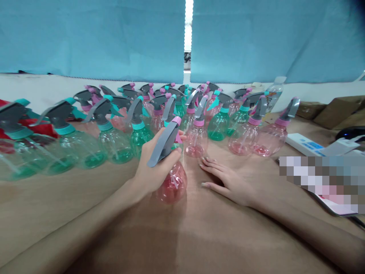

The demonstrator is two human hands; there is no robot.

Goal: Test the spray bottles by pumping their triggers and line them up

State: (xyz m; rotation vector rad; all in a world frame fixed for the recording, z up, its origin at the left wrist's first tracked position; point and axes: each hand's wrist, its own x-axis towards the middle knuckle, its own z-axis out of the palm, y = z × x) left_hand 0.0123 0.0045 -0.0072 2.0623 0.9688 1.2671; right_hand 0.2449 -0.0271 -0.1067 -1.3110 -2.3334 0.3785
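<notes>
My left hand (152, 160) is wrapped round the neck of a pink spray bottle (172, 184) with a grey trigger head, which stands on the brown table (182, 236) near the middle. My right hand (228, 180) lies flat on the table just right of that bottle, fingers stretched out toward it, holding nothing. Behind both hands stand several more spray bottles in rows: green ones (114, 142) to the left and pink ones (256, 137) to the right, all with grey trigger heads.
A white remote-like device (306, 144) and papers lie at the right. Cardboard boxes (339, 110) sit at the far right, with a dark mouse-like object (350, 133) near them. A clear plastic bottle (273, 95) stands at the back. Blue curtains (91, 38) hang behind. Red cloth (40, 127) lies at the left.
</notes>
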